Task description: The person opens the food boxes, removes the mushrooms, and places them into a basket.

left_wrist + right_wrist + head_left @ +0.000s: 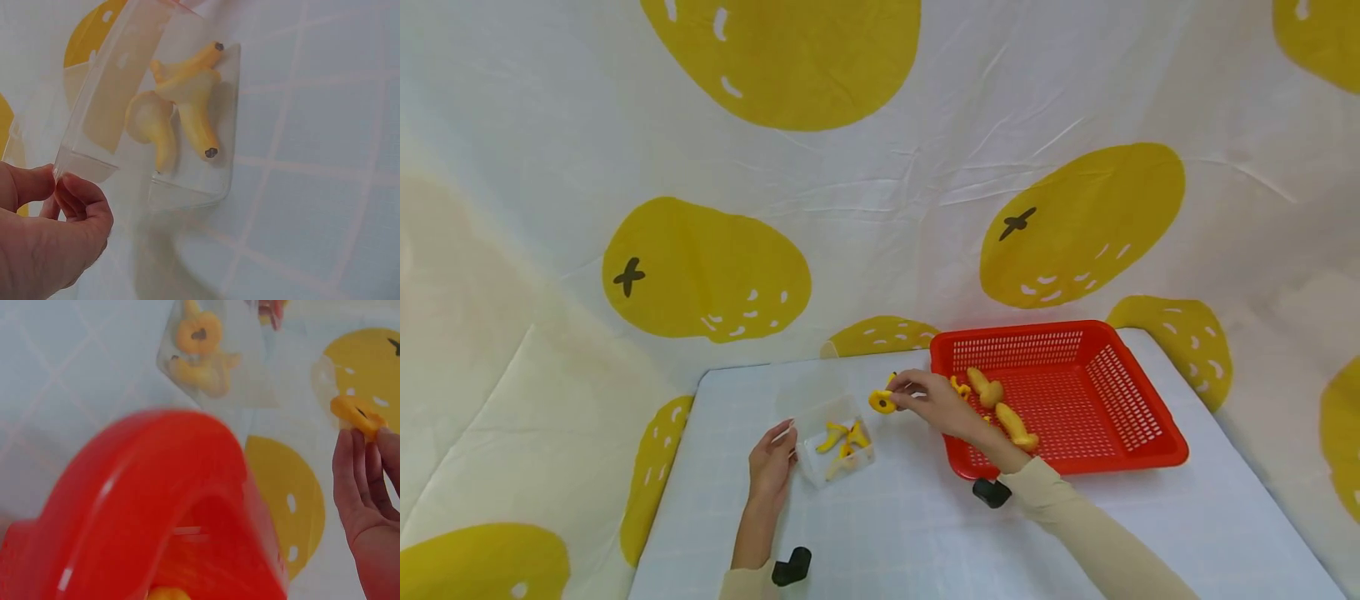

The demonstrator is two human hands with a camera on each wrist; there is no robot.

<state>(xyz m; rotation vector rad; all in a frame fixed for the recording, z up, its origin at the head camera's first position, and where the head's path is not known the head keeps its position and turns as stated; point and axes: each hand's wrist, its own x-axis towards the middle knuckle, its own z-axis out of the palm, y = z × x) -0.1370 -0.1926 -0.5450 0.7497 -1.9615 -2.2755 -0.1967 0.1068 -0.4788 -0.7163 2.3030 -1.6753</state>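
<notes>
A clear plastic box (808,462) stands on the table to the left, with several yellow mushrooms (850,437) inside. At its left side, my left hand (770,460) pinches the rim between thumb and fingers. In the left wrist view, funnel-shaped mushrooms (197,119) with dark stem ends lie in the box. My right hand (936,403) holds a yellow mushroom (881,402) by its fingertips, in the air between the box and the red basket (1120,392). The right wrist view shows that mushroom (357,414) between thumb and fingers.
The red slotted basket holds tan, thick-stemmed mushrooms (1015,427) and small yellow pieces (960,387) on its left side. Its rim (144,450) fills much of the right wrist view. A white cloth with yellow fruit prints (707,271) hangs behind the pale checked table (895,533).
</notes>
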